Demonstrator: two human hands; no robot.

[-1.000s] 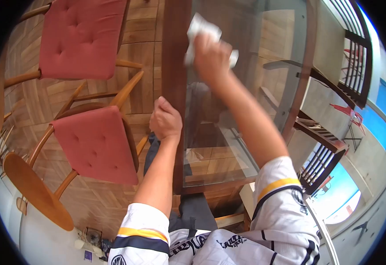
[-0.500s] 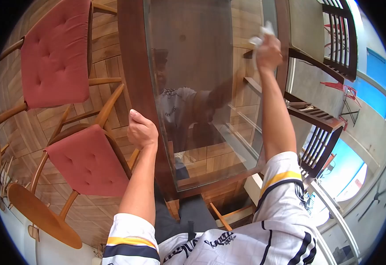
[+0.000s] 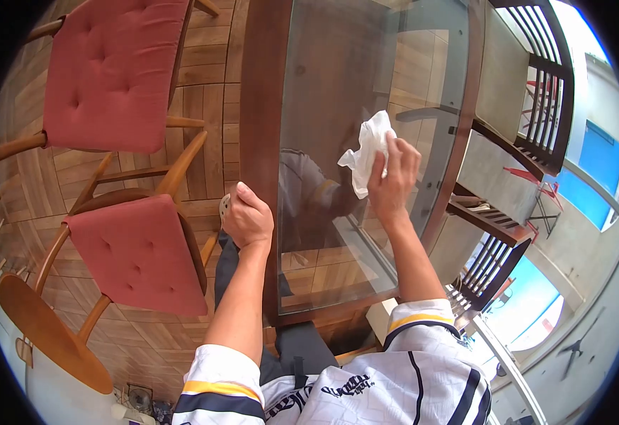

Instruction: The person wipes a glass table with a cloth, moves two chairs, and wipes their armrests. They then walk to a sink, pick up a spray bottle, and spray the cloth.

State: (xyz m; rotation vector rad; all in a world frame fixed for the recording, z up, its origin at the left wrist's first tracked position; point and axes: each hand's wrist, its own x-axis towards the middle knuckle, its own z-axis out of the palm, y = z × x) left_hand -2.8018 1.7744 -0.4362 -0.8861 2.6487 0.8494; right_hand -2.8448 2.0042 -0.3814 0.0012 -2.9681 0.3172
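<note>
My right hand point(image 3: 394, 173) is over the glass tabletop point(image 3: 324, 85), its fingers and thumb closed on a crumpled white tissue point(image 3: 368, 152). Most of the tissue fans out on the left side of the fingers, overlapping the glass. My left hand point(image 3: 248, 218) is curled into a fist at the left edge of the table's dark wooden frame point(image 3: 261, 92), thumb on top. Its palm side is turned away, and nothing sticks out of it. The glass mirrors my shirt and arm.
Two chairs with red tufted cushions point(image 3: 136, 248) stand left of the table on the parquet floor point(image 3: 203, 163). Along the right side are dark slatted chairs point(image 3: 490, 219). A round wooden piece point(image 3: 51, 333) is at lower left.
My right hand has come nearer and left across the glass with the tissue, from the far right edge toward the middle. The view has shifted; my left hand stays curled near the frame.
</note>
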